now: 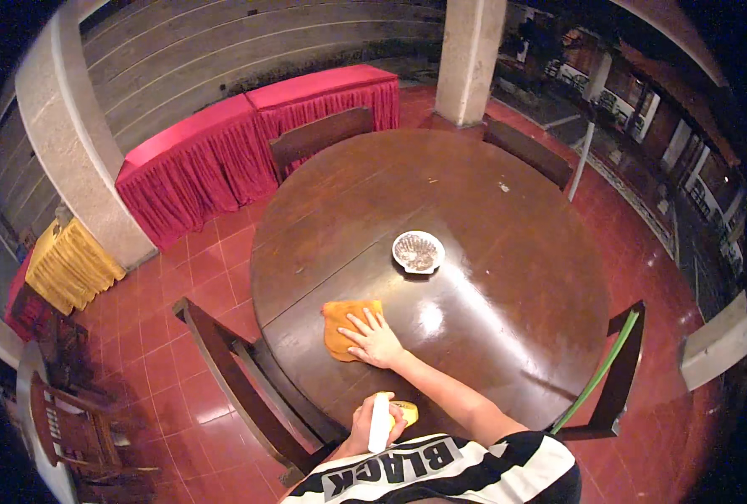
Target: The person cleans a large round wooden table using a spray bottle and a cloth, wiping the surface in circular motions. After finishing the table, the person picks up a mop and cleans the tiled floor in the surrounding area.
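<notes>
My right hand lies flat with its fingers spread on an orange cloth. The cloth rests on a round dark wooden table, left of the middle of its near half. Close to my body, my left hand is closed around a spray bottle with a white top and a yellow body. Part of the bottle is hidden by my fingers. Beyond the cloth and a little to the right stands a white shell-shaped dish, its inside marked with dark residue.
Wooden chairs surround the table. A long green thing leans at the right chair. Small pale scraps lie on the far tabletop. Red-skirted tables and pillars stand beyond on red tiles.
</notes>
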